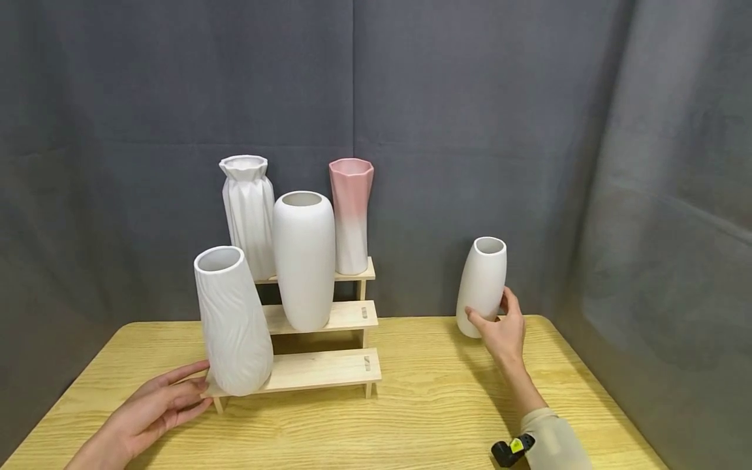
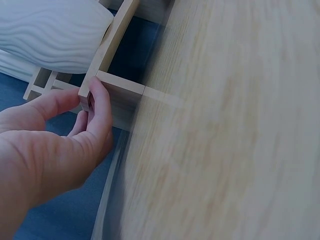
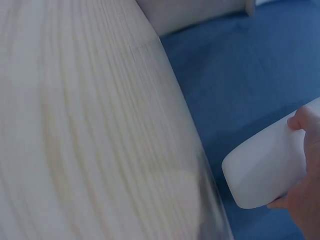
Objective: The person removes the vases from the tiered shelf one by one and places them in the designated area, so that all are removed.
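Five vases, one three-step wooden stand and two hands at one bench [image 1: 364, 431], before grey cloth [image 1: 440, 98]. The stand [image 1: 323, 369] occupies the left half of the bench, toward its far edge, and bears four of the vases. Its top step carries two: one white pleated vase [image 1: 249, 222] on the left and one pink-and-white vase [image 1: 351, 215] at the right end. The middle step carries one, a tall smooth white vase [image 1: 304, 261]; the lowest step carries one, a white rippled vase [image 1: 235, 326], at its left end. My left hand [image 1: 155, 408] pinches the left end of that lowest step, thumb and fingers to either side of the board, just beside the rippled vase. My right hand [image 1: 505, 333] grasps the fifth vase, a plain white vase [image 1: 484, 277], around its lower half, near the far right corner of the bench and well apart from the stand; in the right wrist view a strip of cloth separates its base from the bench edge, so I appear to hold it just clear. One black device [image 1: 512, 450] with a yellow-green patch sits at my right sleeve [image 1: 555, 444].
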`<state>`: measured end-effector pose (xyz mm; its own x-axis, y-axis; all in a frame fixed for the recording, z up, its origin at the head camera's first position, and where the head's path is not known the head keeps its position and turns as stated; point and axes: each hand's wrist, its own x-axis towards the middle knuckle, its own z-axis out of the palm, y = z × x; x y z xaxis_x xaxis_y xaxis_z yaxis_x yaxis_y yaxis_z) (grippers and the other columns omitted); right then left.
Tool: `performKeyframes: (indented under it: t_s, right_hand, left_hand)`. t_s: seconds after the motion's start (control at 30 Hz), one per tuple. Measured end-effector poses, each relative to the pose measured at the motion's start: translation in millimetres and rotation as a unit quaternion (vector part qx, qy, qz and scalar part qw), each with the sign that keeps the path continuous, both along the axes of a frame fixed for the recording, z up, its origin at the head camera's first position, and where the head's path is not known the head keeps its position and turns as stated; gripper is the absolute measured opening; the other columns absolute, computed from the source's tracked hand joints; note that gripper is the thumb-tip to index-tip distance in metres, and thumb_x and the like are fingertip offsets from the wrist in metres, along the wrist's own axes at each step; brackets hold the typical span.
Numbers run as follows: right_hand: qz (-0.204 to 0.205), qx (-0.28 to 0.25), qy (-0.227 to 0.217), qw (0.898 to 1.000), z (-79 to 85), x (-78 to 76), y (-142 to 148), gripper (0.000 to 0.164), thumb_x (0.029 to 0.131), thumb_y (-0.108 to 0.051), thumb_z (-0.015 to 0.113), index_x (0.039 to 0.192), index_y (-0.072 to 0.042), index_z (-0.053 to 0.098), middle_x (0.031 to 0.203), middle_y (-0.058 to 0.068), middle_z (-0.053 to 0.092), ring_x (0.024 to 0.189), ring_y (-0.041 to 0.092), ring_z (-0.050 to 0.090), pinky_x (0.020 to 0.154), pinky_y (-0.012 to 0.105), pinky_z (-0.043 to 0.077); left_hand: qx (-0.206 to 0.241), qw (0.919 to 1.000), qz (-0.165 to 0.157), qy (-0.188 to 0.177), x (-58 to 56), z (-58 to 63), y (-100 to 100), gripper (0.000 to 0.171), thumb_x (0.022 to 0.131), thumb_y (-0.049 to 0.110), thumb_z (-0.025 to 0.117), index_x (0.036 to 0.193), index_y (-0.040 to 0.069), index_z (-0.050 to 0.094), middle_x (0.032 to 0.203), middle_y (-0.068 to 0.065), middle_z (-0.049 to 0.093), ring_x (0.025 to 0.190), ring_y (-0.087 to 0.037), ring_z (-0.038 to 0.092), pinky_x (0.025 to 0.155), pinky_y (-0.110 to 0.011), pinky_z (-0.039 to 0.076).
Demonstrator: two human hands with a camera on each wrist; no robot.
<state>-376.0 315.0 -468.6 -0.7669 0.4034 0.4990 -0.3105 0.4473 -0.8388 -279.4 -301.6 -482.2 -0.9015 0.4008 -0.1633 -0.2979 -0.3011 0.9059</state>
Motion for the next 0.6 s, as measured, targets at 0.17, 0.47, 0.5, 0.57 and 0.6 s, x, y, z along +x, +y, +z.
performKeyframes:
  t_s: [0.17, 0.47, 0.5, 0.57, 0.6]
  right_hand:
    - [-0.026, 0.002, -0.014, 1.0, -5.2, -1.5, 19.4, 0.085, 0.078, -0.014, 0.089, 0.149, -0.005, 0.044, 0.132, 0.018, 0.057, 0.118, 0.03, 0.052, 0.096, 0.053, 0.048]
    - [-0.071, -0.003, -0.014, 0.997, -9.6, -3.0, 43.7, 0.083, 0.079, -0.016, 0.089, 0.149, -0.007, 0.045, 0.133, 0.02, 0.055, 0.122, 0.032, 0.05, 0.1, 0.055, 0.042]
    - [-0.077, -0.005, -0.014, 0.997, -10.3, -3.1, 46.3, 0.083, 0.079, -0.016, 0.089, 0.149, -0.007, 0.045, 0.133, 0.02, 0.055, 0.123, 0.033, 0.05, 0.101, 0.055, 0.042]
    - [-0.087, -0.006, -0.016, 0.996, -11.5, -2.9, 51.7, 0.083, 0.079, -0.018, 0.089, 0.149, -0.008, 0.045, 0.134, 0.02, 0.055, 0.123, 0.032, 0.051, 0.102, 0.054, 0.041]
    - [-0.094, -0.005, -0.018, 0.995, -12.1, -2.7, 54.6, 0.084, 0.079, -0.02, 0.089, 0.149, -0.009, 0.046, 0.133, 0.019, 0.056, 0.123, 0.032, 0.051, 0.102, 0.054, 0.041]
  left_hand:
    - [-0.005, 1.0, 0.007, -0.003, 1.2, 2.3, 0.1, 0.037, 0.101, -0.005, 0.057, 0.126, 0.021, 0.065, 0.125, -0.006, 0.061, 0.114, -0.02, 0.062, 0.101, -0.043, 0.049]
    - [-0.002, 0.9999, 0.011, -0.003, 3.8, 4.9, 1.6, 0.037, 0.103, -0.004, 0.054, 0.129, 0.02, 0.063, 0.124, -0.006, 0.063, 0.113, -0.021, 0.063, 0.1, -0.044, 0.049]
    - [-0.002, 0.9999, 0.011, -0.003, 4.1, 4.7, 1.6, 0.037, 0.103, -0.005, 0.054, 0.128, 0.02, 0.064, 0.124, -0.006, 0.062, 0.113, -0.021, 0.063, 0.1, -0.044, 0.049]
    - [0.0, 0.9999, 0.01, -0.002, 4.9, 4.3, 1.5, 0.037, 0.103, -0.005, 0.053, 0.125, 0.022, 0.065, 0.124, -0.006, 0.063, 0.113, -0.02, 0.063, 0.1, -0.043, 0.05]
    - [0.002, 0.9999, 0.01, -0.001, 5.1, 3.9, 1.5, 0.038, 0.102, -0.006, 0.053, 0.125, 0.022, 0.066, 0.124, -0.006, 0.063, 0.113, -0.02, 0.063, 0.1, -0.043, 0.05]
